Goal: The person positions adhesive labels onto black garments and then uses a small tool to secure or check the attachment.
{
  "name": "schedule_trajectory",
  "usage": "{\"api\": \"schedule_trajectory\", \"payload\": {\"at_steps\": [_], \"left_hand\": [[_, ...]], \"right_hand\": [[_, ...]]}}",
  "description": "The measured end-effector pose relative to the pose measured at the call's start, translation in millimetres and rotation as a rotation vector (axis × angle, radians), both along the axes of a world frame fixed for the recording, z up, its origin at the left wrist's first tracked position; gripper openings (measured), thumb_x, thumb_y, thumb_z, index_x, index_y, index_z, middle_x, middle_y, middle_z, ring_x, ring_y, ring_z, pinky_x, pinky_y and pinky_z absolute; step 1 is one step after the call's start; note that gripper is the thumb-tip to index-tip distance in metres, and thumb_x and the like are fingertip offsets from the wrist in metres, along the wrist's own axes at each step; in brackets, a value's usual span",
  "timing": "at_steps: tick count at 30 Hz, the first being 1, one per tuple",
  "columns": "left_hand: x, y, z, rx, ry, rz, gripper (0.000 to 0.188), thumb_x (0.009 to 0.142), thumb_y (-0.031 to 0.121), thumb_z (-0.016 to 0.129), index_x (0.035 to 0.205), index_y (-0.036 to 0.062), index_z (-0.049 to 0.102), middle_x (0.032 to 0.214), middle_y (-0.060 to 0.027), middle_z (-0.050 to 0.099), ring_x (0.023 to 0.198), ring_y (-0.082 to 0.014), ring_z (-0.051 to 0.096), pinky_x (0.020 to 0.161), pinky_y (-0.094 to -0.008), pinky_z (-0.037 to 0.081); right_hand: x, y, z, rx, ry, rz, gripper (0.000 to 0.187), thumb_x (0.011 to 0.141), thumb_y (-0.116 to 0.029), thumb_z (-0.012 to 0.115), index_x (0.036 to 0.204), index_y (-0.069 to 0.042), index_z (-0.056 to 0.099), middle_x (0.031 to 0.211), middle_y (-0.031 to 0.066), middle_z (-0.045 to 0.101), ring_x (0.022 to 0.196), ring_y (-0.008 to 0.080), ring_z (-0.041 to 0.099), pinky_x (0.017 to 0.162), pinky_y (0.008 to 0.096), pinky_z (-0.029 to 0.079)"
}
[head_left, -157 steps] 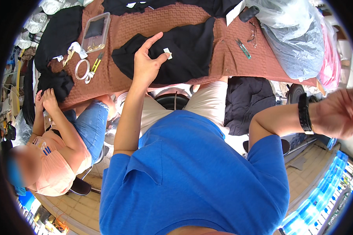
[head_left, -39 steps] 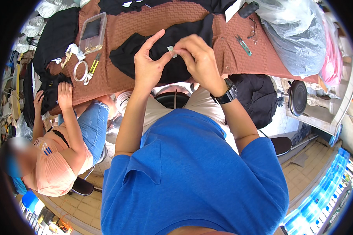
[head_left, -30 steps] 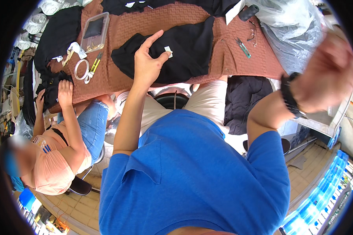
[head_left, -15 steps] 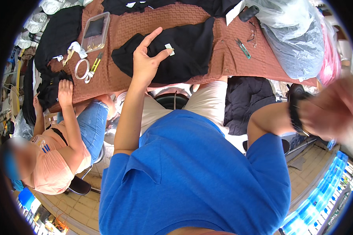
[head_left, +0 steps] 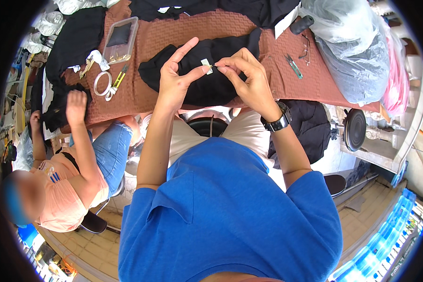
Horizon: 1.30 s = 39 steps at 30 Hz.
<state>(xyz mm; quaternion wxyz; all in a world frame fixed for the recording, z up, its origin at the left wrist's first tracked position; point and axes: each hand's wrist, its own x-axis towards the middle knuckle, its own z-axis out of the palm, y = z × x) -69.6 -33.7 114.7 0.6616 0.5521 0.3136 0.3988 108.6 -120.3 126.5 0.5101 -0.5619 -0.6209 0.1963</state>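
A black garment point(head_left: 204, 91) lies bunched on the table in front of me, with a small white label point(head_left: 205, 62) on it. My left hand point(head_left: 176, 77) presses its thumb at the label's lower edge; the index finger stretches upward, and the other fingers are hidden. Just right of the label, my right hand point(head_left: 246, 77) pinches thumb and index fingertips together. Whatever they hold is too small to name. The two hands' fingertips are close to each other.
A brown patterned cloth point(head_left: 141, 89) covers the table. Left are a clear plastic box point(head_left: 122, 52), a white tape roll point(head_left: 101, 83) and yellow thread snips point(head_left: 120, 77). Right are green snips point(head_left: 293, 66), glasses point(head_left: 307, 49) and a big plastic bag point(head_left: 350, 56). A co-worker point(head_left: 70, 192) sits left, handling black fabric.
My right hand has come in from the far right to the label, its fingertips now pinched there. My left hand keeps its place at the label. The co-worker's nearer hand has lifted slightly.
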Motion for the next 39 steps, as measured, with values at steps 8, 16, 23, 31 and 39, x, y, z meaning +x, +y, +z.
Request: {"api": "schedule_trajectory", "payload": {"at_steps": [8, 16, 23, 31, 39], "left_hand": [[1, 0, 0, 0.048, -0.015, 0.015, 0.068, 0.077, -0.006, 0.08, 0.141, 0.0006, 0.057, 0.137, -0.0079, 0.061, 0.12, -0.0108, 0.057, 0.105, -0.0273, 0.045], [0, -2, 2, 0.042, -0.012, 0.017, 0.065, 0.077, -0.002, 0.081, 0.138, 0.001, 0.06, 0.135, -0.009, 0.062, 0.124, -0.0148, 0.055, 0.106, -0.029, 0.045], [-1, -1, 0, 0.033, -0.021, 0.005, 0.065, 0.077, -0.001, 0.082, 0.138, 0.0014, 0.06, 0.136, -0.0094, 0.061, 0.126, -0.0158, 0.055, 0.107, -0.0297, 0.044], [-2, 0, -4, 0.066, 0.008, -0.012, 0.066, 0.078, -0.005, 0.08, 0.14, 0.001, 0.058, 0.133, -0.0062, 0.063, 0.117, -0.0099, 0.058, 0.104, -0.0257, 0.044], [0, -1, -1, 0.075, 0.013, -0.02, 0.067, 0.077, -0.004, 0.08, 0.14, 0.001, 0.058, 0.132, -0.007, 0.063, 0.115, -0.0113, 0.06, 0.103, -0.0261, 0.045]], "right_hand": [[2, 1, -2, 0.052, -0.064, 0.008, 0.017, 0.086, 0.001, 0.071, 0.102, -0.003, 0.075, 0.085, 0.0082, 0.058, 0.075, 0.0207, 0.057, 0.065, 0.0331, 0.046], [3, 2, -2, 0.058, -0.107, 0.006, 0.018, 0.086, 0.002, 0.071, 0.103, -0.003, 0.076, 0.086, 0.0078, 0.059, 0.076, 0.019, 0.059, 0.069, 0.0306, 0.049], [3, 1, -3, 0.039, -0.078, 0.012, 0.017, 0.087, 0.001, 0.07, 0.103, -0.004, 0.076, 0.086, 0.0088, 0.059, 0.075, 0.0215, 0.058, 0.066, 0.0334, 0.048], [2, 1, -5, 0.008, -0.026, 0.004, 0.013, 0.087, -0.001, 0.073, 0.099, -0.003, 0.076, 0.084, 0.0048, 0.061, 0.073, 0.0146, 0.056, 0.069, 0.0282, 0.047], [8, 3, -12, -0.005, 0.025, 0.044, 0.011, 0.088, -0.004, 0.074, 0.098, -0.006, 0.077, 0.082, 0.005, 0.06, 0.07, 0.0155, 0.054, 0.065, 0.0291, 0.046]]}}
